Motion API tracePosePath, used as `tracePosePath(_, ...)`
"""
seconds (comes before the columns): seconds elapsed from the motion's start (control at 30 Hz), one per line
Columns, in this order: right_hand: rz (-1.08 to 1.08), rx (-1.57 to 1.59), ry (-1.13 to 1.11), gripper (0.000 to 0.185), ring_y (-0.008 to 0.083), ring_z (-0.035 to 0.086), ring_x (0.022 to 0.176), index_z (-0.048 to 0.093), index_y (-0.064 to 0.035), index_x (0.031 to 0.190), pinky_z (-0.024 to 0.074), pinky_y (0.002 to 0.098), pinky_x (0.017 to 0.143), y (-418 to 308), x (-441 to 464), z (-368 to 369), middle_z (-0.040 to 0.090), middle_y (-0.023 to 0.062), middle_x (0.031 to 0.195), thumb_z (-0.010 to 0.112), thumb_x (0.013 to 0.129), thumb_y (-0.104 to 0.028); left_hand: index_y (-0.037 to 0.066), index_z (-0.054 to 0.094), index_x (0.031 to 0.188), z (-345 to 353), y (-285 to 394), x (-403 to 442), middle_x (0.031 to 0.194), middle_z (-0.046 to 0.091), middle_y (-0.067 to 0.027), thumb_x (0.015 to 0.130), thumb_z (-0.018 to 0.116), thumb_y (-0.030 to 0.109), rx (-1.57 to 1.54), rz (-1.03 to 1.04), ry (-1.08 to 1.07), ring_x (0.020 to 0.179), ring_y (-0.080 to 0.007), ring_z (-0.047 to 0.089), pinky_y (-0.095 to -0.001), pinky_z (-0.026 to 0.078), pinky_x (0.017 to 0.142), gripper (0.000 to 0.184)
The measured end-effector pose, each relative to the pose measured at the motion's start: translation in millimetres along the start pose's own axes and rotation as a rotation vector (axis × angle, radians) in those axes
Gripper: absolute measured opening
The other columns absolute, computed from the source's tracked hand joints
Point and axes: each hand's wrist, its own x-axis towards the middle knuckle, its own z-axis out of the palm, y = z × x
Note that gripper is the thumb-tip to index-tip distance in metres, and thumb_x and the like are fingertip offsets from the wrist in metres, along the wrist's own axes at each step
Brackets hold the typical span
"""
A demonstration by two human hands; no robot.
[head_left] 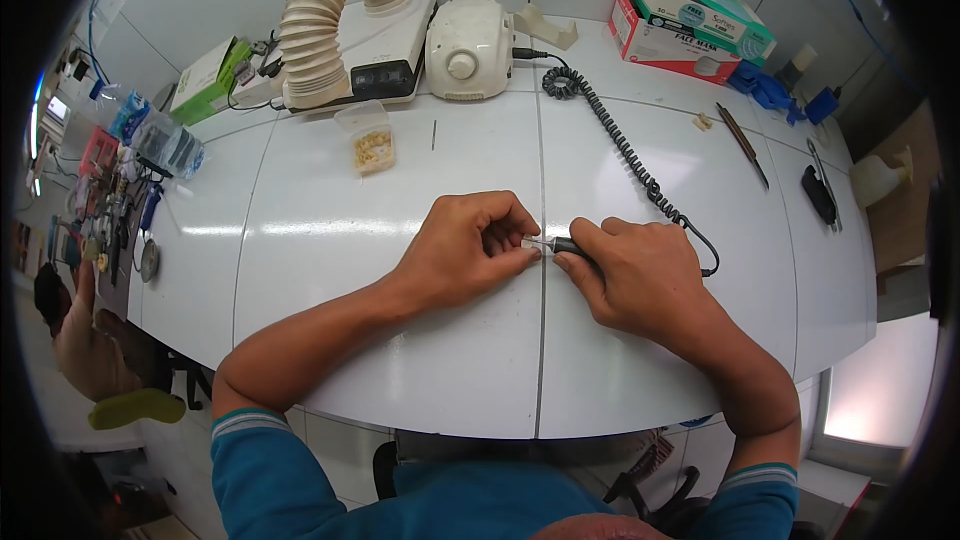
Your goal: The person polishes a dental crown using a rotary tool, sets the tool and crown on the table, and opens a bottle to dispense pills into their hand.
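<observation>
My right hand (645, 265) is wrapped round a dark rotary handpiece (572, 245), whose thin metal tip points left. A coiled black cord (620, 145) runs from near that hand back to a white control unit (470, 50). Facing the tip, my left hand (470, 245) pinches a small pale piece (529, 242) between thumb and fingers. The tip is at or very near this piece; contact cannot be made out. The piece is too small to name and partly covered by the fingertips. Both hands are low over the white tabletop (400, 370).
A small clear tub (372, 145) of yellowish bits stands beyond my left hand, a thin rod (434, 135) beside it. Behind are a ribbed hose (325, 15) and mask boxes (690, 20). A brown pointed tool (742, 145) lies right; water bottles (160, 135) stand left.
</observation>
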Motion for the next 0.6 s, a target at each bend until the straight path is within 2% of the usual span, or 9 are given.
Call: tracePosePath(0.6,-0.010,0.008,0.015,0.032,0.0352,0.073,0.063,0.073,-0.0096,0.106,0.0526,0.0479,0.056,1.4,-0.3,0.9,0.075,0.0150,0.078,0.067,0.108,-0.041,0.000,0.078,0.105,5.0,2.1,0.6,0.084,0.070,-0.0006,0.093,0.087,0.012,0.049,-0.012,0.030,0.074,-0.0057,0.064,-0.0236,0.054,0.068,0.019)
